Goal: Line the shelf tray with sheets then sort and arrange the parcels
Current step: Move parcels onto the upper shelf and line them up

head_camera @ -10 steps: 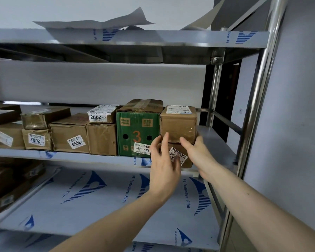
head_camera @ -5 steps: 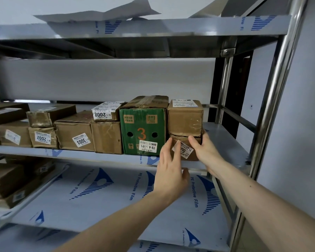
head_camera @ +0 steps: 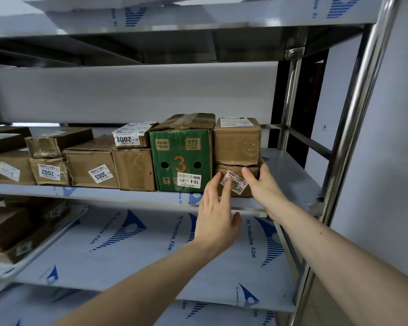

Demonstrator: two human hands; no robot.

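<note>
A row of parcels stands on the middle shelf (head_camera: 292,175). At its right end a small flat brown parcel (head_camera: 233,182) with a white label lies under a squarer brown box (head_camera: 237,142), next to a green box (head_camera: 183,158) marked 3. My right hand (head_camera: 262,187) grips the flat parcel's right front corner, thumb on its face. My left hand (head_camera: 216,215) is open, fingers spread, fingertips touching the parcel's left front and label. Further left are brown boxes labelled 2008 (head_camera: 130,138), 3003 (head_camera: 92,165) and 2002 (head_camera: 48,171).
The lower shelf (head_camera: 151,250) is lined with white PE protective film sheet; several brown parcels (head_camera: 14,229) are stacked at its left. Loose sheets lie on the top shelf (head_camera: 198,12). Steel posts (head_camera: 353,142) stand at the right, with bare shelf beside the stack.
The view has drawn closer and tilted up slightly. My right hand has slid from under the upper box to the flat parcel's right corner; the left hand stays at its front.
</note>
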